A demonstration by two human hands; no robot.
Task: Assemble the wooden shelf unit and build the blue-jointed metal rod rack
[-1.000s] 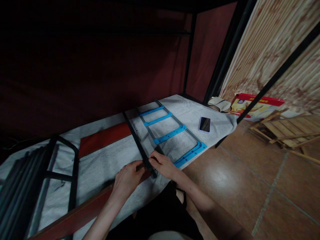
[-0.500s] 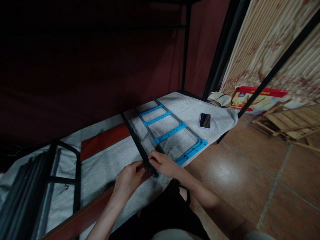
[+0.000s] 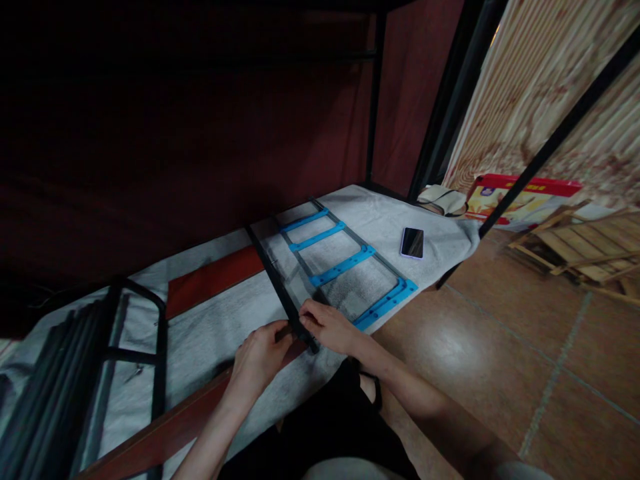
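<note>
A dark metal bar (image 3: 274,275) lies across the grey cloth, its near end between my two hands. My left hand (image 3: 260,355) is closed at the bar's left side, over the end of a long reddish-brown board (image 3: 165,433). On the bar's right side my right hand (image 3: 327,325) has its fingers pressed together against it. Whatever small part the fingertips may hold is hidden. A second red-brown board (image 3: 215,280) lies farther back, reaching the bar. Just right of the bar rests a grey frame with blue crosspieces (image 3: 343,265).
Several dark tubes (image 3: 55,380) and a black tubular frame (image 3: 160,360) lie at the left. A phone (image 3: 413,243) rests on the grey cloth (image 3: 375,207). A slanted black post (image 3: 555,137), a red and yellow box (image 3: 525,200) and a folded wooden item (image 3: 590,243) are at the right.
The whole view has shifted slightly, so things appear a little farther right. Both hands stay at the bar's near end with almost the same grip.
</note>
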